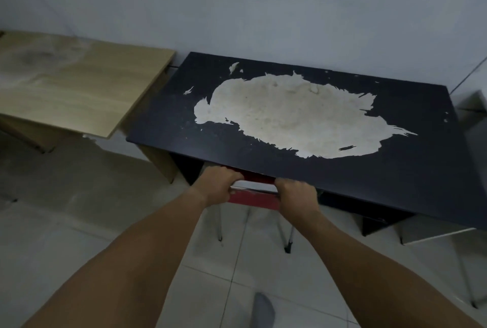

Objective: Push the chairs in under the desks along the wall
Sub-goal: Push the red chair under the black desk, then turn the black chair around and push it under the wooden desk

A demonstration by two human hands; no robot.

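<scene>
A red chair (253, 199) with thin metal legs stands mostly tucked under a black desk (411, 177) whose top has a large patch of peeled, pale surface. Only the chair's red backrest and chrome top rail show at the desk's front edge; the seat is hidden beneath the desk. My left hand (218, 184) grips the left end of the backrest rail. My right hand (296, 193) grips the right end. Both arms are stretched forward.
A light wooden desk (79, 90) stands to the left against the grey wall (237, 5). Part of a pale chair or stand (432, 232) with a metal leg sits at the right. Tiled floor (79, 222) lies below, and a grey shoe (263, 309) shows near the bottom.
</scene>
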